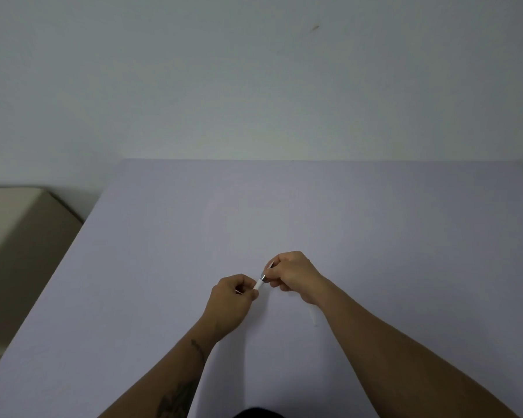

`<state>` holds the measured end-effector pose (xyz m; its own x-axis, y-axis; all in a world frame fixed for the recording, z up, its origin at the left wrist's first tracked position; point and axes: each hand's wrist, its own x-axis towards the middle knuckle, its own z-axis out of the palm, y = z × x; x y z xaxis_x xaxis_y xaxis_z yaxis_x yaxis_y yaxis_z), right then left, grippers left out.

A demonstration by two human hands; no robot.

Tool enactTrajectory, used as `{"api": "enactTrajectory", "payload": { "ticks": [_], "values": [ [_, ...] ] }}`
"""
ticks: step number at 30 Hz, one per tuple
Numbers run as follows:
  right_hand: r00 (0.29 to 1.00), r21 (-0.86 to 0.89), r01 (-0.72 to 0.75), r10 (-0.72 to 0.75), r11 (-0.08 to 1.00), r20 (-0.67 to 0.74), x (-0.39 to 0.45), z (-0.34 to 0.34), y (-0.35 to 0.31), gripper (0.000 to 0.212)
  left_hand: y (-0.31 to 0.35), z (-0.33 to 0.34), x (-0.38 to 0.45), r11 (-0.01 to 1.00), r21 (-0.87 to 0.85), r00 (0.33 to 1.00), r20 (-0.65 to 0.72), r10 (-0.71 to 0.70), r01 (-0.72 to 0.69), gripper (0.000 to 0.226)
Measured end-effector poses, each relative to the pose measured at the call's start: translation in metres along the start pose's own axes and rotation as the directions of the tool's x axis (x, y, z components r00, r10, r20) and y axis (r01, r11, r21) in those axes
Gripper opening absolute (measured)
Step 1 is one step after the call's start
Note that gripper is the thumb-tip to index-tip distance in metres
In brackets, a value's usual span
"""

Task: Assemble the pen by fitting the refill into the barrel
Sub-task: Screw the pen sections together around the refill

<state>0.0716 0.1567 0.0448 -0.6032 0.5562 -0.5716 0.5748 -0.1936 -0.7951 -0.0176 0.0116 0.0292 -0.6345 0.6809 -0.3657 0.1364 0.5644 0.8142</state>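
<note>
A white pen barrel [259, 284] with a silver ring spans the small gap between my two hands above the table. My left hand [233, 300] pinches its lower end with thumb and fingers. My right hand [293, 274] is closed around the upper part, and a thin white end pokes out above its knuckles. Another white pen piece [313, 315] lies on the table just below my right wrist, partly hidden by it. I cannot tell whether the refill is inside the barrel.
The pale lavender table [314, 212] reaches back to a white wall [254, 86]. Its left edge runs diagonally, and beyond it stands a beige piece of furniture [15, 236].
</note>
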Motion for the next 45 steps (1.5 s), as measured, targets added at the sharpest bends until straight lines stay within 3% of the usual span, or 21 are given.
{"api": "enactTrajectory", "payload": {
  "ticks": [4,11,13,16,18,25,28,31,37,42,45],
  "values": [
    [0.999,-0.119,0.035,-0.035,0.992,0.001,-0.003,-0.003,0.001,0.007,0.001,0.001,-0.004,1.0,-0.029,1.0,0.001,-0.003,0.003,0.012],
    [0.999,-0.273,0.033,-0.026,0.961,0.031,-0.007,0.005,0.0,0.037,-0.002,-0.007,-0.008,1.0,-0.016,0.999,0.036,0.003,-0.002,0.008],
    [0.999,-0.217,-0.004,0.014,0.976,0.041,-0.011,0.006,-0.002,0.041,-0.006,-0.013,-0.008,1.0,-0.022,0.999,0.048,0.0,0.001,0.009],
    [0.992,0.11,-0.086,0.074,0.99,0.107,-0.016,0.008,-0.004,0.024,-0.011,-0.023,-0.006,1.0,-0.021,0.998,0.064,-0.006,0.008,0.01],
    [0.99,0.218,-0.093,0.066,0.972,0.127,-0.019,0.012,-0.004,0.022,-0.015,-0.029,-0.005,1.0,-0.021,0.997,0.074,-0.008,0.009,0.009],
    [0.998,0.172,0.033,-0.022,0.985,-0.067,-0.025,0.041,-0.008,0.01,-0.018,-0.039,0.0,0.996,-0.078,0.991,0.115,0.063,-0.054,0.007],
    [0.986,0.072,0.089,-0.077,0.993,-0.151,-0.025,0.049,-0.011,0.021,-0.019,-0.041,-0.001,0.991,-0.11,0.986,0.14,0.087,-0.072,0.007],
    [0.989,0.027,0.086,-0.082,0.996,-0.123,-0.03,0.053,-0.015,0.017,-0.022,-0.046,-0.002,0.989,-0.118,0.982,0.161,0.103,-0.085,0.008],
    [0.999,0.179,0.031,-0.028,0.983,-0.022,-0.034,0.048,-0.019,0.019,-0.022,-0.053,0.002,0.992,-0.105,0.985,0.148,0.086,-0.071,0.008],
    [0.993,0.137,0.065,-0.05,0.988,-0.108,-0.031,0.045,-0.018,0.009,-0.013,-0.047,0.002,0.993,-0.101,0.986,0.146,0.077,-0.062,0.007],
    [0.98,0.002,0.1,-0.098,0.995,-0.173,-0.029,0.045,-0.017,0.018,-0.01,-0.042,0.002,0.995,-0.084,0.988,0.138,0.069,-0.058,0.005]
  ]
}}
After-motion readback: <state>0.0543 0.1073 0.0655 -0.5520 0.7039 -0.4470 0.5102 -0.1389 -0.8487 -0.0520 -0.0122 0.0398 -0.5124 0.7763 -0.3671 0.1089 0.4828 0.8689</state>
